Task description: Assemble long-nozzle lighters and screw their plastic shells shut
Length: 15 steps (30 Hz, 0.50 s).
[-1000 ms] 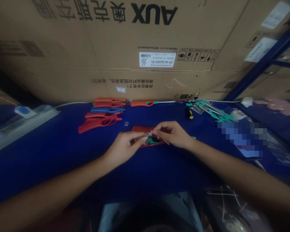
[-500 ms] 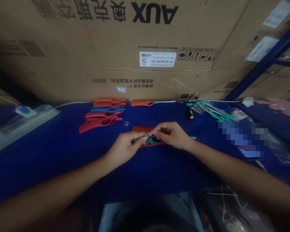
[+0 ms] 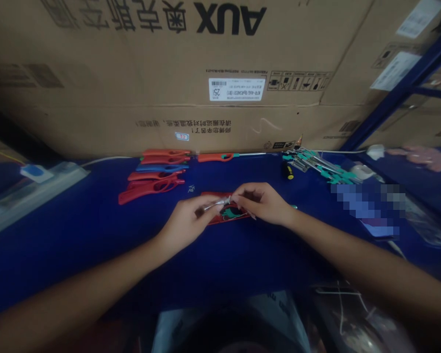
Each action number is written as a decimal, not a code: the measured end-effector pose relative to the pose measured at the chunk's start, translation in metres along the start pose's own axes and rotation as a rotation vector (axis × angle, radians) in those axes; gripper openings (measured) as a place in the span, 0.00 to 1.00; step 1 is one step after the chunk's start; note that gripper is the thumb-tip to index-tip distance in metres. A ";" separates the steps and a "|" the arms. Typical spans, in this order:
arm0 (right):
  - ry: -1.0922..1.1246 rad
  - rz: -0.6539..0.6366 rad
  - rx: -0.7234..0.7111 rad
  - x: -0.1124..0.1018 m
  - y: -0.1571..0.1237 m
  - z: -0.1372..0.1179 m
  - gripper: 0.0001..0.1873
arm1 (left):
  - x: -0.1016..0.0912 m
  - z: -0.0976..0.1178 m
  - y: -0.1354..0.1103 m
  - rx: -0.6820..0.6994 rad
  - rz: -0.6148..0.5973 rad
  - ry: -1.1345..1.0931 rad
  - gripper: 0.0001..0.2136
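My left hand (image 3: 185, 218) is closed around a slim silver metal piece (image 3: 217, 203) that looks like a lighter's tube or gas part. At its right end, the fingertips of my right hand (image 3: 266, 202) pinch together; what exactly lies between them is too small to make out. Both hands hover over an opened red lighter casing (image 3: 215, 221), which lies on the blue table. Green and dark parts (image 3: 231, 212) and a thin wire sit in the casing. My fingers hide much of it.
Red lighter casings (image 3: 147, 190) and a blue casing (image 3: 160, 167) lie at the left back. An orange lighter (image 3: 215, 157) rests against the cardboard box (image 3: 161, 88). Right of it are metal parts with green pieces (image 3: 327, 169) and a black-and-yellow tool (image 3: 288, 171).
My left fingers have shifted so more of the silver piece shows between the hands. The right fingertips stay at its end. The whole view has moved slightly.
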State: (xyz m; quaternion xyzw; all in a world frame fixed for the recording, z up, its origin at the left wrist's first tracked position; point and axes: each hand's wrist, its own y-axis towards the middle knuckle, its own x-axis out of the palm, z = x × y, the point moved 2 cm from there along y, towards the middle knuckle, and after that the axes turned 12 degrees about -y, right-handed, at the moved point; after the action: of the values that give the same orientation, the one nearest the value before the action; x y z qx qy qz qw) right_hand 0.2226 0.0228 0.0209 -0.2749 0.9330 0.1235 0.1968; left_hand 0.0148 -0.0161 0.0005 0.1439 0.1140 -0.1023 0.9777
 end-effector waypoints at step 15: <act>-0.001 0.044 0.045 0.003 0.000 0.004 0.18 | -0.002 -0.001 0.002 0.058 -0.030 0.084 0.11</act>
State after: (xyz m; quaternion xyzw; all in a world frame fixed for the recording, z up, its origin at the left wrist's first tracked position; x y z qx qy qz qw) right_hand 0.2213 0.0227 0.0160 -0.2495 0.9413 0.1070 0.2007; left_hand 0.0130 -0.0140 0.0006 0.1746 0.1542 -0.1140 0.9658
